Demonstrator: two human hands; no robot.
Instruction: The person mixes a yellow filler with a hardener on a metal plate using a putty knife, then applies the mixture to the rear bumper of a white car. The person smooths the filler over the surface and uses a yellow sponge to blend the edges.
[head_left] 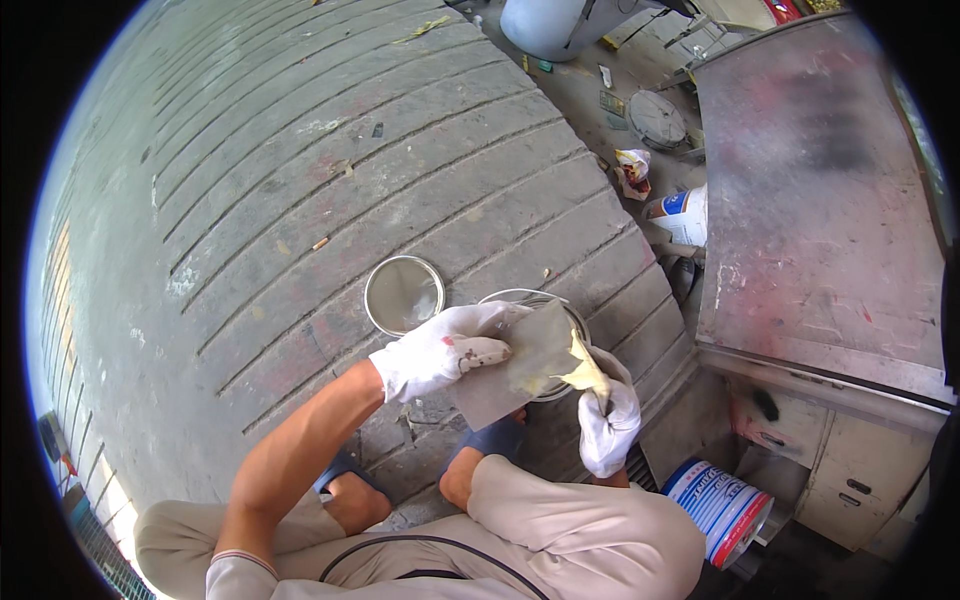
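Note:
My left hand (455,352), in a white glove with small red and dark marks, grips a thin grey square plate (528,370) smeared with pale yellow paste. My right hand (608,425), also gloved, is closed on a scraper (585,375) whose blade carries a thick lump of yellow paste at the plate's right edge. A round open tin (562,308) with a wire handle sits behind the plate, mostly hidden by it. A round metal lid (404,295) lies on the grooved concrete just beyond my left hand.
The grooved concrete slope (300,180) ends in an edge on the right, beside litter, a white can (680,215) and a blue barrel (545,22). A paint-stained metal cabinet (810,210) stands at the right. A blue-and-white striped drum (705,500) lies near my right knee.

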